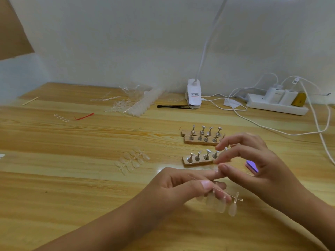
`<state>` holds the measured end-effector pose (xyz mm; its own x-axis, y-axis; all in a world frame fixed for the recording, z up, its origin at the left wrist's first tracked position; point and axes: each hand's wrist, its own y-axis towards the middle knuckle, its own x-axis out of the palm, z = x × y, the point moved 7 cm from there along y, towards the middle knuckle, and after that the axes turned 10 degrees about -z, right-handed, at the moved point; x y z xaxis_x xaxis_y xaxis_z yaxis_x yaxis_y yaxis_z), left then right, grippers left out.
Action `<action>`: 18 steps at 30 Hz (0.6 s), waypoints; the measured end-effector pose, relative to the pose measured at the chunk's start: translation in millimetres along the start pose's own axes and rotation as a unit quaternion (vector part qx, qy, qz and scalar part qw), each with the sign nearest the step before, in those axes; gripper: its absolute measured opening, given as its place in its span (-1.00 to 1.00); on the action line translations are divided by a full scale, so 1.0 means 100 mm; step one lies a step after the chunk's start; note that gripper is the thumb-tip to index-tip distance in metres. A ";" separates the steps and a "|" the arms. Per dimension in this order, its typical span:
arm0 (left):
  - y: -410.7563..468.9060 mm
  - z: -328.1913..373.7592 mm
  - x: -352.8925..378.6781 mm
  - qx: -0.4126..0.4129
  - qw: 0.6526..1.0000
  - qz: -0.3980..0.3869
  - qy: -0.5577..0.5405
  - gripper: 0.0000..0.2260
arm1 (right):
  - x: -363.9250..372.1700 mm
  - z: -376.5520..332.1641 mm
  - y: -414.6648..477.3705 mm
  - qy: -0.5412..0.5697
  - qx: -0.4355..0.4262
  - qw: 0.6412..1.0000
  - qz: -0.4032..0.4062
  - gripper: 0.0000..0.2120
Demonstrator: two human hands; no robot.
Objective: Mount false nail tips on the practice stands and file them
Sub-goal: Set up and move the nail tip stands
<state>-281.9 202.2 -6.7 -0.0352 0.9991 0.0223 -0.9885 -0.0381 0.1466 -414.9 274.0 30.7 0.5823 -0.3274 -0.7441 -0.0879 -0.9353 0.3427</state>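
Observation:
My left hand grips a clear plastic sprue of false nail tips between thumb and curled fingers, its index finger stretched out to the right. My right hand pinches a small clear nail tip at the tip of that left index finger. Just beyond the fingers stands a wooden practice stand with several bare metal pegs. Two more practice stands lie side by side farther back. A purple nail file block lies behind my right hand, partly hidden.
Another sprue of nail tips lies on the wooden table to the left. At the back are a pile of clear tip sprues, black tweezers, a clip lamp, a power strip with trailing white cables and a red strip.

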 end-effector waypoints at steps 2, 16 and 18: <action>0.01 -0.02 -0.01 -0.004 1.000 0.009 0.001 -0.71 | 0.01 0.01 0.00 -0.003 -0.010 1.000 -0.007 -0.86; -0.03 -0.14 0.03 -0.049 0.988 -0.015 0.144 -0.78 | 0.11 0.03 -0.01 0.029 -0.016 0.994 -0.109 -0.86; -0.02 -0.14 0.05 -0.049 0.986 -0.029 0.160 -0.79 | 0.12 0.00 -0.03 -0.013 -0.018 0.994 -0.111 -0.88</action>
<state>-282.1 207.9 -20.2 -0.0080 0.9547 -0.2976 -0.9991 0.0050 0.0429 -407.4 272.5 20.4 0.5628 -0.1184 -0.8181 0.0686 -0.9796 0.1889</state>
